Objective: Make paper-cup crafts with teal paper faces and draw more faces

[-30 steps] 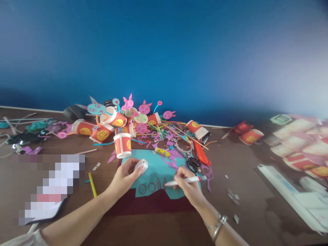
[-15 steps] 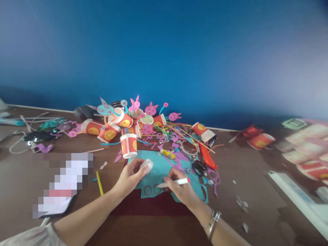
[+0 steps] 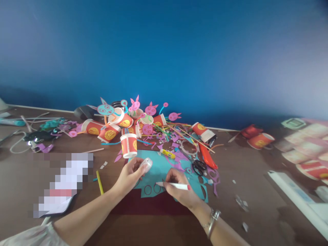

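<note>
My left hand [image 3: 130, 176] is closed round a small white roll of tape [image 3: 146, 164], holding it just above the teal paper sheet [image 3: 164, 171]. My right hand [image 3: 179, 189] grips a white marker with a red end [image 3: 175, 185], its tip down on the teal sheet beside several drawn circles [image 3: 151, 189]. The sheet lies on a dark maroon mat [image 3: 153, 205] on the brown table.
An upright red-and-white paper cup [image 3: 128, 145] stands just beyond my left hand. Behind it lie several decorated cups with paper bunny faces [image 3: 133, 116], straws and paper scraps. Black scissors [image 3: 199, 167], a glue stick [image 3: 167, 153], an orange tool [image 3: 207, 159] and a yellow pencil [image 3: 99, 182] lie nearby.
The marker swung from pointing up-right to lying nearly level, and my right hand shifted slightly toward the drawn circles. My left hand kept the tape roll almost still.
</note>
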`<state>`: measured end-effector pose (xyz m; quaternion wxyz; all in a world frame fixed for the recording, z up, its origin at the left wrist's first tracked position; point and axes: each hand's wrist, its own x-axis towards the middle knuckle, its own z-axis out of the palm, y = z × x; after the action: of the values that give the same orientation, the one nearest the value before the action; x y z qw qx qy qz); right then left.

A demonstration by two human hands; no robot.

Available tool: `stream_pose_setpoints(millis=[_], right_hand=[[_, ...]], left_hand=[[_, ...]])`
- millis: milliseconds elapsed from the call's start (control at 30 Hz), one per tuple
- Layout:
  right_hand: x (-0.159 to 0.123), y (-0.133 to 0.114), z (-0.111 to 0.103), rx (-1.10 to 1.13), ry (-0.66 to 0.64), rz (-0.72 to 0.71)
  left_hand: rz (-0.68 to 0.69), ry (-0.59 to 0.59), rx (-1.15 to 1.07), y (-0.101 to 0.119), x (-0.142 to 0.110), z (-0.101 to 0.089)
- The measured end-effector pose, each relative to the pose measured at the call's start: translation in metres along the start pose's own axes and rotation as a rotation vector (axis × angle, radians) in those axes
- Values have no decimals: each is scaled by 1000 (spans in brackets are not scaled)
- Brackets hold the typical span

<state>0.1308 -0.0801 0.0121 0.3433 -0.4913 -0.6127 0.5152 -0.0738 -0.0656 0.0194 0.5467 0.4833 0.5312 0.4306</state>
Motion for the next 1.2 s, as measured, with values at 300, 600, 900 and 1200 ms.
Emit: stream_pose_setpoints(millis=[300,600,900,1200], right_hand=[[2,6,0,-56,-4,-9],[1,8,1,-117,11,-27],[1,11,1,-121,-6,-27],[0,4,1,-210,-31,-37]], left_hand=[[3,16,-4,-1,1,0],[-3,20,-2,-1,1,0],[7,6,-1,-3,1,-1],[10,9,20,-2,2,0]])
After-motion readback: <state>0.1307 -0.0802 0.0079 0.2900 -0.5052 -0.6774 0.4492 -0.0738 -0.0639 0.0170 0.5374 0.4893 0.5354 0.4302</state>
